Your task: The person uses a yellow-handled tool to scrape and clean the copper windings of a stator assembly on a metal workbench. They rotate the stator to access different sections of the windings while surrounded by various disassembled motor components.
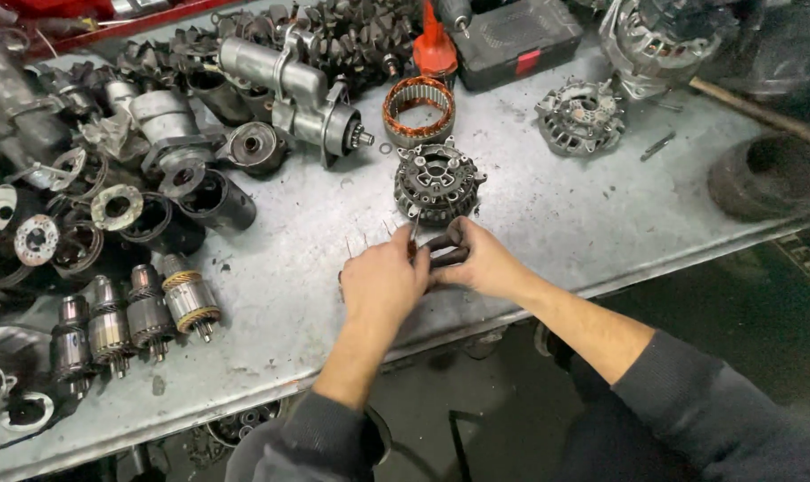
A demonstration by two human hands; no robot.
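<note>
Where the two hands meet near the front edge of the grey metal surface (pixel 557 223), they close together on a dark pair of pliers (pixel 442 250), whose handles show between the fingers while the head is largely hidden. The left hand (pixel 383 281) is curled over the near end, its fingers folded under so the grip itself cannot be seen. The right hand (pixel 478 259) wraps the handles from the other side, thumb on top. A thin bright metal piece (pixel 415 228) rises from between the hands; what it is cannot be made out.

Just beyond the hands sits a dark, round alternator end housing (pixel 436 181), close to the knuckles but whether it touches them is unclear. Behind it lies a stator ring with copper windings (pixel 419 109). To the right, well apart, rests a second grey alternator housing (pixel 581 116), and a larger alternator (pixel 659 40) is cut off by the top edge. A starter motor (pixel 293 89) lies to the left of the stator. At the near left stand several armatures (pixel 146 312) in a row, beside a crowded heap of dark casings and end caps (pixel 111 214) that blur into one another. A black case (pixel 516 40) sits at the top, partly cut off.
</note>
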